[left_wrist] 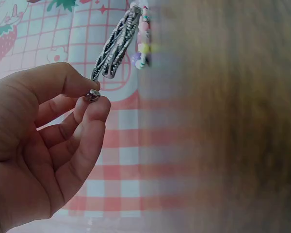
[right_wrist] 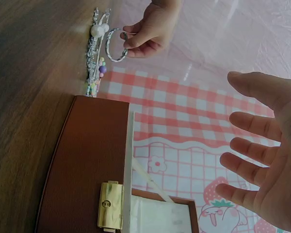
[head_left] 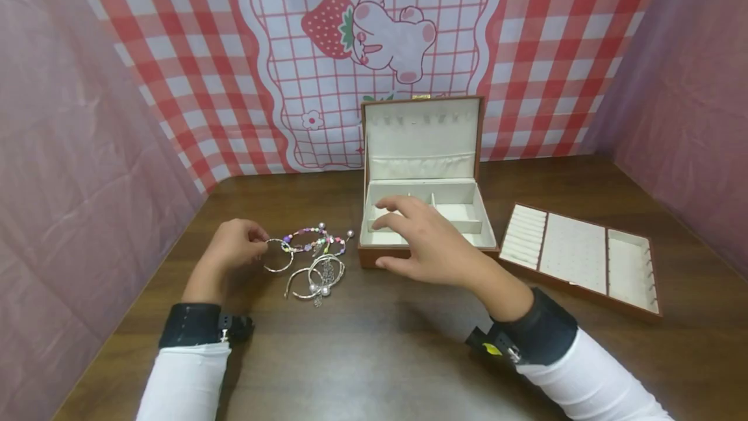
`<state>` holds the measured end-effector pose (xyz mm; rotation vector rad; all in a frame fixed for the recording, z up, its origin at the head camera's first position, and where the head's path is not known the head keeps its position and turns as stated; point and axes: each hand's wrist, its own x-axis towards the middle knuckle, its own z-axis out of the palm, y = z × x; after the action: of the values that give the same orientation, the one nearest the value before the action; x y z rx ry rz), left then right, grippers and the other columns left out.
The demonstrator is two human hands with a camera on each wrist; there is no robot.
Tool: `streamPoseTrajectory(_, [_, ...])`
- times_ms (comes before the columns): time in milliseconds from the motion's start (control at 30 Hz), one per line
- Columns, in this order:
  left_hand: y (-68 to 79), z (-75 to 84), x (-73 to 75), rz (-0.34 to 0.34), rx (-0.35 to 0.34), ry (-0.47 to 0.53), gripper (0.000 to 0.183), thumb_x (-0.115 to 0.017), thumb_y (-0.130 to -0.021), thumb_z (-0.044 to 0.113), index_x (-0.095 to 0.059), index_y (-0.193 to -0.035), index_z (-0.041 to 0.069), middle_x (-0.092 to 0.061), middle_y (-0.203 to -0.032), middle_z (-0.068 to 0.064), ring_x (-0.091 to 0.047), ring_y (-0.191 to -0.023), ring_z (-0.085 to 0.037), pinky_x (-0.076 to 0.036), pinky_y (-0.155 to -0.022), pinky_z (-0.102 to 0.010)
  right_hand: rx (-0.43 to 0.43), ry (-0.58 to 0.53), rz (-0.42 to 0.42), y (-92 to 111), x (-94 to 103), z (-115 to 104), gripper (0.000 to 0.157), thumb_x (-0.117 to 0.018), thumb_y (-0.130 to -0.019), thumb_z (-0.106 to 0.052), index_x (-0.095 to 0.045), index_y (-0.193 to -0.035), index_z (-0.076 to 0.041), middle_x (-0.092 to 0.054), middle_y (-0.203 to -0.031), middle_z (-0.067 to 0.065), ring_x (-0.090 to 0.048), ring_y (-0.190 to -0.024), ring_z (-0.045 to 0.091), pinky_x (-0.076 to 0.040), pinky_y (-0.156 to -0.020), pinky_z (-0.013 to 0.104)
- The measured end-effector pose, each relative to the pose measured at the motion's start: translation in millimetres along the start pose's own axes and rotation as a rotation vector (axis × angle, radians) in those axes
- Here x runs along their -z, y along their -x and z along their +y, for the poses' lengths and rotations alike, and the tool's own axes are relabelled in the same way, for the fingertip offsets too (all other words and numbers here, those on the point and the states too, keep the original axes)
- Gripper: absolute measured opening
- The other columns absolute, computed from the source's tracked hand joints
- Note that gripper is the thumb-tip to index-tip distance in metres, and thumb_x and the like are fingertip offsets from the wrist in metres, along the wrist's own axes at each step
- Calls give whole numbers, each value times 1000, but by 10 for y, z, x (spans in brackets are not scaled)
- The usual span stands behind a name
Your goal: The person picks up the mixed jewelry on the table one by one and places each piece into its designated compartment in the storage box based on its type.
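Note:
My left hand [head_left: 234, 247] pinches a silver bangle [left_wrist: 117, 48] between thumb and fingers at the left of the table. In the left wrist view the bangle shows a braided pattern, with a bit of it poking out at the fingertips. Beside it lie a colourful beaded bracelet [head_left: 300, 249] and several silver bangles [head_left: 343, 270] with pearl-like balls and a chain. My right hand [head_left: 435, 245], fingers spread and holding nothing, hovers over the front of a brown jewelry box [head_left: 421, 135] with a raised lid. Part of its cream compartments is hidden behind this hand.
Right of the box lies a lift-out tray [head_left: 575, 252] with ring rolls, a middle panel and a hooked side section. A gold clasp [right_wrist: 110, 206] sits on the box edge. A checked strawberry cloth [head_left: 537, 51] hangs behind the wooden table.

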<state>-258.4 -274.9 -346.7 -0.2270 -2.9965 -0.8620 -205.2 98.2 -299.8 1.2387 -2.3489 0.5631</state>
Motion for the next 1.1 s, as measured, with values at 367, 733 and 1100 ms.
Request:
streamPoseTrajectory(367, [54, 490, -23, 259, -87, 24, 14, -63, -78, 10, -74, -85, 6, -66, -70, 0, -57, -66, -17, -47, -61, -31, -38, -17, 61, 64, 104, 89, 44, -83, -76, -29, -64, -110, -8, -53, -132, 15, -50, -119, 32, -43, -97, 49])
streamPoseTrajectory(733, [117, 1002, 2, 377, -201, 81, 12, -64, -79, 8, -74, -86, 7, -65, -70, -2, -56, -63, -16, -46, -59, -31, -47, -25, 91, 30, 122, 132, 41, -82, -77, -25, -64, -109, -6, -53, -132, 18, -50, -119, 33, -41, -99, 50])
streamPoseTrajectory(1100, [126, 1461, -118, 312, -305, 218, 8, -70, -81, 6, -74, -87, 6, -66, -74, -2, -59, -67, -17, -50, -60, -30, -95, -26, 215, 14, 133, 156, 29, -79, -79, -6, -65, -104, 1, -58, -113, 17, -55, -108, 33, -47, -94, 45])
